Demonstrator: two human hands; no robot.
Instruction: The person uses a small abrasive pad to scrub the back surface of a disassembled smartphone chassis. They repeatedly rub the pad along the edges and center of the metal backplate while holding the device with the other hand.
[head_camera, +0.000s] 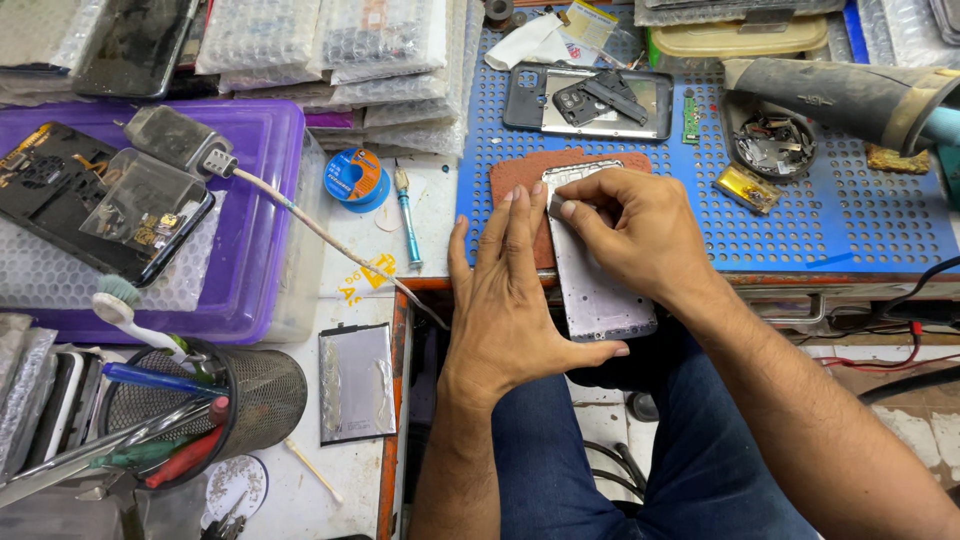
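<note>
Left hand (510, 300) lies flat, fingers straight, steadying a silver phone frame (598, 290); right hand (632, 232) pinches the frame's top edge, above a reddish pad (520, 180).

Bright, even light; sharp focus, soft shadows.

Phone frame on a pad at the perforated mat's front edge, both hands on it.

The left hand (505, 300) lies along the phone frame's (597, 290) left side, the right hand (630, 232) on its top; the pad (520, 180) sits beneath. Behind, toward the mat's (850, 210) back edge, lies an opened phone back (590, 100). Left of the mat, on the bench, are a solder spool (355, 177), a screwdriver (407, 215) and a tray (250, 200); a mesh cup (265, 395) stands at the bench's front-left corner.
</note>
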